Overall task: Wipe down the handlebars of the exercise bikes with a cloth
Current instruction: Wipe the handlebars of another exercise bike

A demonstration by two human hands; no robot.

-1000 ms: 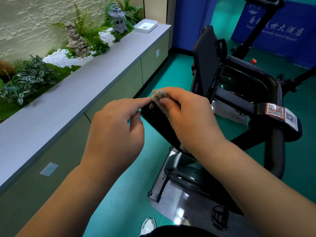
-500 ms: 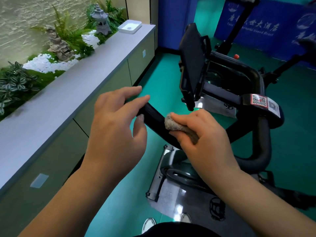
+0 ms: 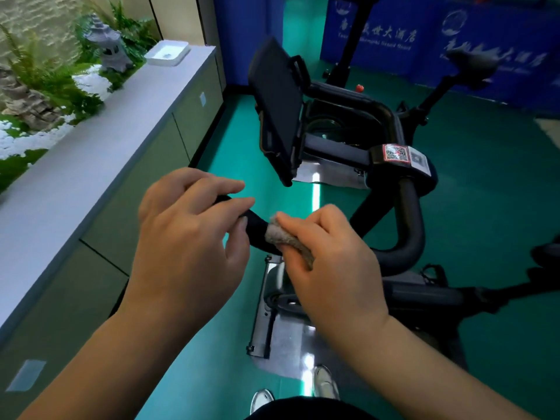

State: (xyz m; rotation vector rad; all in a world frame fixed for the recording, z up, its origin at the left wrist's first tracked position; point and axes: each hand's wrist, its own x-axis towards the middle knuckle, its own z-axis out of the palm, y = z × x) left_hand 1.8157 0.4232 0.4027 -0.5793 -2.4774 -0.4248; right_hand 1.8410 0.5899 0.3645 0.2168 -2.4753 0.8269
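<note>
Cloth (image 3: pixel 289 242), grey-brown and fuzzy, was wrapped over the near left arm of the black handlebar (image 3: pixel 407 225) of the exercise bike (image 3: pixel 348 137), roughly mid-frame and low in the head view. The right hand (image 3: pixel 330 262) held it there, fingers curled together over the cloth and pressing it onto the tube; whether the thumb closed underneath could not be seen. Just beside it, toward the bar's free end, the left hand (image 3: pixel 188 237) rested on the same tube, fingers loosely curved and slightly apart, the index finger laid along the top and the thumb touching the bar's near side, more steadying than gripping.

Beyond the hands, the bar curved round to the right and rose to a clamp bearing a QR-code sticker (image 3: pixel 395 153). A dark tablet holder (image 3: pixel 277 107) stood tilted above the centre. A grey counter (image 3: pixel 100 153) ran along the left, with plants and a small stone lantern (image 3: pixel 106 47) behind it, and a white tray (image 3: pixel 166 53) at its far end. Teal floor (image 3: pixel 485 207) lay all around.

To do this wipe well, the cloth probably needed to encircle the tube fully and slide along its length with even pressure, the left hand shifting off the end so that stretch was not missed.
</note>
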